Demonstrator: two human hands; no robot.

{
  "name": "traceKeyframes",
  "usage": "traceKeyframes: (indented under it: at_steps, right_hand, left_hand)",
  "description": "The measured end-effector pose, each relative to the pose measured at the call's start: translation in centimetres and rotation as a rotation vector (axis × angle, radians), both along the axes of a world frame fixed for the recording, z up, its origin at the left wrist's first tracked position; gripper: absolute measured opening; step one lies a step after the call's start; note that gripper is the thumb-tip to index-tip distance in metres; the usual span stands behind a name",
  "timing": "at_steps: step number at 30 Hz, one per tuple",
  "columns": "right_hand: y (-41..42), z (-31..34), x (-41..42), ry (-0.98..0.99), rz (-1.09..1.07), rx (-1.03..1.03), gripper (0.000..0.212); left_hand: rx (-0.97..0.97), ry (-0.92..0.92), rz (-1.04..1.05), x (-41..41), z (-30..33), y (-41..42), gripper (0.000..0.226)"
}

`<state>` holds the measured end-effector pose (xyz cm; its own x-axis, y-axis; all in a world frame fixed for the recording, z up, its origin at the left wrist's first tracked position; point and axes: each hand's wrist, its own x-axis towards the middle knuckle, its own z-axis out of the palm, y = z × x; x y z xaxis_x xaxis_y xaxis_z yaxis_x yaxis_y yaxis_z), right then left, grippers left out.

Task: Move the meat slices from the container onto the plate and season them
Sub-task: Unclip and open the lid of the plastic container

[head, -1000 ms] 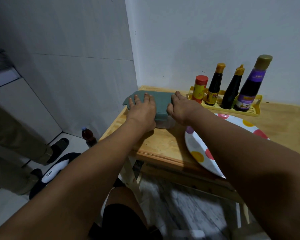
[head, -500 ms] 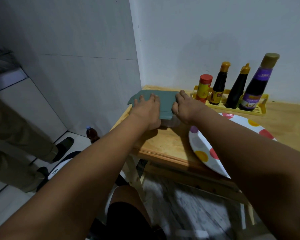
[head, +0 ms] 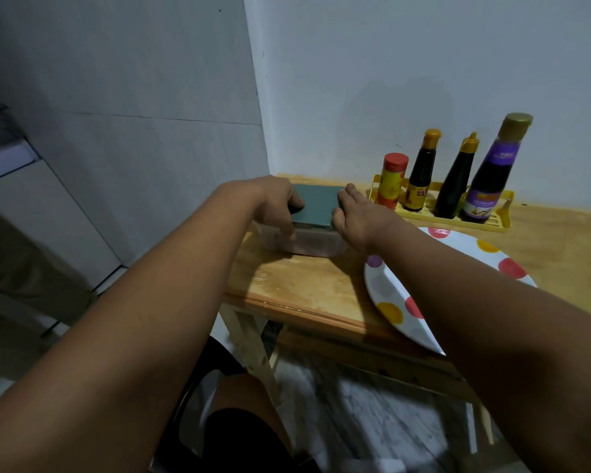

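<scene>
Head view: both hands, left (head: 276,203) and right (head: 359,216), grip the lidded container (head: 304,242) (pinkish contents inside).

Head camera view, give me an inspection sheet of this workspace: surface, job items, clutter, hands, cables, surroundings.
Surface: wooden table, set in a wall corner.
Job's things: clear container with grey-green lid on; pinkish contents, unclear. Spotted plate beside it, no meat visible on it. Yellow rack holds red-capped shaker and three dark sauce bottles.
Clutter: nothing seen.
Hands: left hand and right hand grip the lid's opposite ends.
Cables: nothing seen.
Surroundings: tiled wall left, plain wall behind, marbled floor.
</scene>
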<state>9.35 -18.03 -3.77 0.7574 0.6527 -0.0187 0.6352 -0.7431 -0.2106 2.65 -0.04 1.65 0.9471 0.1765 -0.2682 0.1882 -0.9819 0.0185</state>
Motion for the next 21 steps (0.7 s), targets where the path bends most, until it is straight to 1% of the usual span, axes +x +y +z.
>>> traceKeyframes:
  at_steps: [3, 4, 5, 6, 7, 9, 10, 11, 12, 13, 16, 17, 21]
  right_hand:
    - [-0.2, 0.2, -0.1, 0.026, 0.012, 0.024, 0.061]
    - [-0.2, 0.2, -0.1, 0.040, 0.016, 0.030, 0.061]
    - [-0.3, 0.2, -0.1, 0.057, 0.021, 0.038, 0.062]
    - [-0.3, 0.1, -0.2, 0.075, 0.024, 0.054, 0.062]
    - [-0.3, 0.1, -0.2, 0.093, 0.019, 0.069, 0.063]
    - [-0.4, 0.6, 0.2, 0.130, 0.017, 0.095, 0.063]
    - [-0.4, 0.7, 0.2, 0.133, 0.017, 0.108, 0.062]
    - [-0.9, 1.6, 0.4, 0.103, 0.011, 0.121, 0.060]
    - [-0.9, 1.8, 0.5, 0.106, 0.013, 0.127, 0.058]
    - [-0.9, 2.0, 0.6, 0.129, 0.005, 0.136, 0.058]
    - [-0.6, 2.0, 0.4, 0.155, 0.006, 0.178, 0.052]
    - [-0.8, 2.0, 0.0, 0.153, 0.006, 0.216, 0.049]
    - [-0.7, 1.3, -0.3, 0.187, -0.014, 0.345, 0.038]
  left_hand:
    - [-0.069, 0.037, 0.001, -0.1, 0.1, 0.2, 0.093]
    - [-0.123, 0.033, 0.015, -0.3, 0.1, 0.2, 0.097]
    - [-0.191, 0.012, 0.035, -0.5, -0.1, 0.3, 0.096]
    - [-0.260, -0.031, 0.059, -0.8, -0.4, 0.5, 0.090]
    - [-0.328, -0.115, 0.086, -0.9, -0.7, 0.6, 0.079]
    - [-0.407, -0.333, 0.164, -0.8, -1.6, 1.1, 0.053]
    - [-0.411, -0.449, 0.215, -0.9, -2.5, 1.6, 0.045]
    - [-0.401, -0.548, 0.249, -0.8, -2.5, 1.4, 0.044]
    - [-0.407, -0.588, 0.299, -1.0, -3.1, 1.5, 0.046]
    - [-0.487, -0.612, 0.363, -1.1, -3.6, 1.7, 0.051]
    - [-1.029, -0.569, 0.610, -1.8, -5.0, 2.3, 0.072]
    - [-1.100, -0.547, 0.654, -2.4, -4.9, 2.5, 0.077]
    - [-1.084, -0.489, 0.667, -2.8, -5.2, 3.9, 0.077]
